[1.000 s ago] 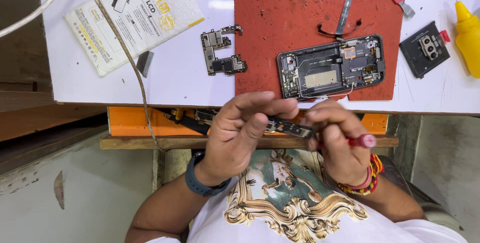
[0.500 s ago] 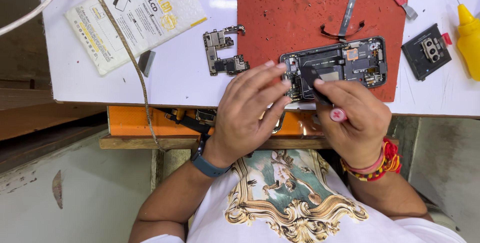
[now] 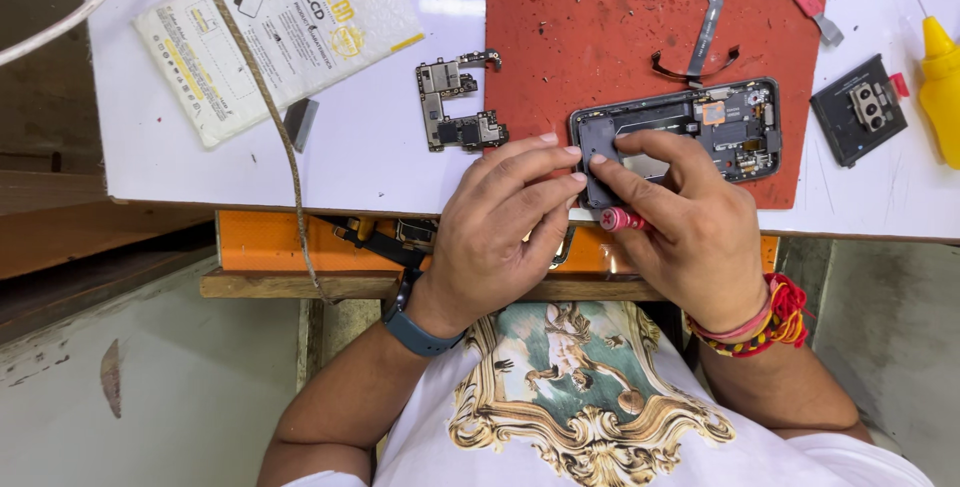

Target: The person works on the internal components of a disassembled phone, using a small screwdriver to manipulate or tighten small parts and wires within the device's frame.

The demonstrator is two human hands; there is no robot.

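Pressing dark cover plate (image 3: 600, 152) into opened phone (image 3: 690, 132) on red mat (image 3: 600, 17); left hand (image 3: 500, 222) fingertips together on plate, right hand (image 3: 690, 217) pinching red screwdriver (image 3: 625, 219) (tip hidden). Worth seating evenly, avoiding forcing.

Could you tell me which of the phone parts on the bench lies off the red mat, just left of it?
The bare circuit board on the white tabletop. The opened phone and the flex cable lie on the red mat.

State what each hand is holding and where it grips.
The right hand holds a red-handled screwdriver by its handle. Both hands' fingertips press a dark cover plate at the opened phone's near end; left hand grips nothing clearly.
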